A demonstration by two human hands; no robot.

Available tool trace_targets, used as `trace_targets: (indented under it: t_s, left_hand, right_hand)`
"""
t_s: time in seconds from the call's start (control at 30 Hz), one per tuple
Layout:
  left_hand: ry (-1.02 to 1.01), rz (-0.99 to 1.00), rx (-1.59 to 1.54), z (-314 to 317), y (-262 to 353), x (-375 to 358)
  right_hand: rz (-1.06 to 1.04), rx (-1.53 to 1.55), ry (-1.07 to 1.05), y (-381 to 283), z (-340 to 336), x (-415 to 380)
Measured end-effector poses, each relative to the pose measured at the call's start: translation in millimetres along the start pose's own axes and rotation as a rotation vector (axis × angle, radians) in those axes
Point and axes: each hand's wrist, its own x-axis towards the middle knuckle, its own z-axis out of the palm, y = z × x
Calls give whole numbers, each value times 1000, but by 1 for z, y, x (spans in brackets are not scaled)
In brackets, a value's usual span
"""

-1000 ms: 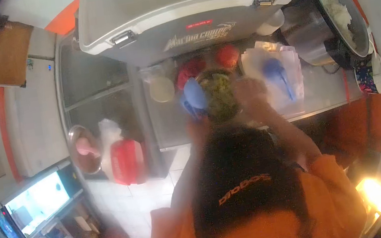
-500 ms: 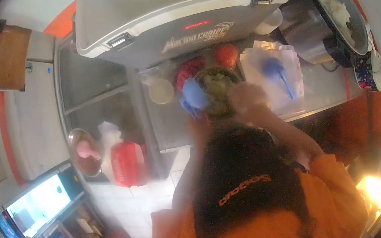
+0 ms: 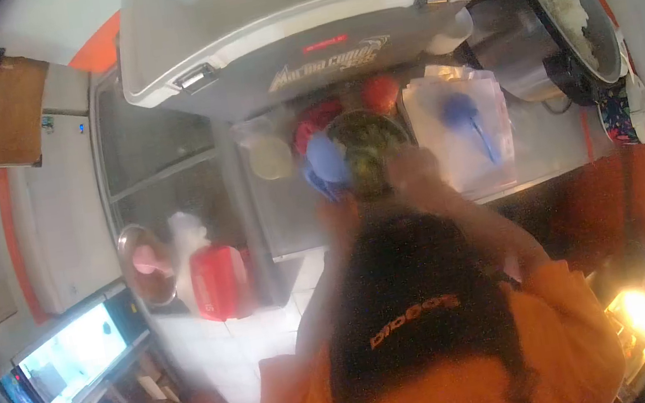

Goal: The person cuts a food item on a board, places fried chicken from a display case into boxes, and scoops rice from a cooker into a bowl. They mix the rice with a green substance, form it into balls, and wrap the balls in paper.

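Note:
My left hand point(image 3: 338, 212) is closed around the lower end of a light-blue, rounded plastic utensil point(image 3: 326, 157), at the left side of a dark round bowl point(image 3: 396, 125). Green, leafy-looking food point(image 3: 367, 163) fills the bowl, too blurred to name. At the bowl's lower right edge is my right hand point(image 3: 418, 179), its fingers bent toward the food and smeared. Whether it holds anything is hidden. A blue long-handled spoon point(image 3: 461, 112) lies on a stack of brownish wrapping paper point(image 3: 429, 102), just right of the bowl.
Behind the bowl stands a large white cooler box point(image 3: 239, 89). A red round container point(image 3: 382, 94) and a pale tub point(image 3: 271, 157) sit near it. To the right, a big pot point(image 3: 510, 61) holds white rice point(image 3: 558, 6). A red packet point(image 3: 219, 282) and metal bowl point(image 3: 133, 245) lie left.
My right hand has shifted slightly left and down over the bowl's edge, and more green food shows. My left hand keeps the blue utensil in nearly the same place.

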Motion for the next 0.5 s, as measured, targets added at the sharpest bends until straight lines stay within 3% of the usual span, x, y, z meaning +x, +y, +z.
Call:
trace_targets:
  t_s: [0.07, 0.13, 0.2, 0.27, 0.43, 0.5]
  left_hand:
    - [-41, -236, -85, 22, -39, -1]
    - [-31, -274, -101, 22, -46, -3]
    - [20, -95, -64, 2, -7, 3]
    - [-8, -140, -88, -4, 6, 2]
    - [-9, -127, -130, -15, 11, 2]
    - [-30, -110, -140, -18, 25, 3]
  right_hand:
    - [-47, -5, 63, -4, -31, -9]
    - [-132, 12, 18, -13, -8, -15]
    - [-147, 7, -10, -11, 6, -9]
    - [-121, -41, -46, 4, 8, 6]
    - [-283, -138, 387, 11, -17, -8]
    - [-156, -49, 331, 9, 0, 0]
